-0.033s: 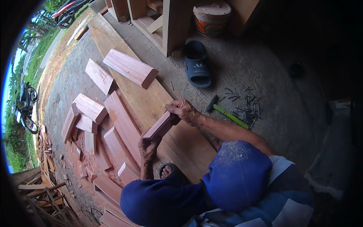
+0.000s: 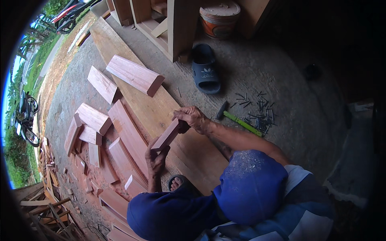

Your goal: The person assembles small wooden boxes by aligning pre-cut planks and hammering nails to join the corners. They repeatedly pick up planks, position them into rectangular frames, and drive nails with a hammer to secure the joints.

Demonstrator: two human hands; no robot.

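Observation:
Between my hands is a short reddish wooden block (image 2: 167,136), tilted above a long pale plank (image 2: 148,106). My left hand (image 2: 156,158) grips its lower end, fingers wrapped beneath. At the upper end, the fingers of my right hand (image 2: 193,118) are closed round it, the thumb along the top. To the left, a long reddish board (image 2: 128,130) lies on the floor. A thick pinkish block (image 2: 134,74) rests across the plank. To the right of my right hand is a hammer (image 2: 242,122) with a green handle and dark head.
Several loose nails (image 2: 263,110) are scattered past the hammer. A dark blue slide sandal (image 2: 206,69) lies beyond my right hand, near a bucket (image 2: 219,19) and a wooden frame (image 2: 177,30). Several cut blocks (image 2: 94,117) crowd the left floor; scrap wood (image 2: 48,207) is heaped farther left.
The held block has turned a little, showing more of its pale upper face. Both hands keep their grip. The whole view has shifted slightly.

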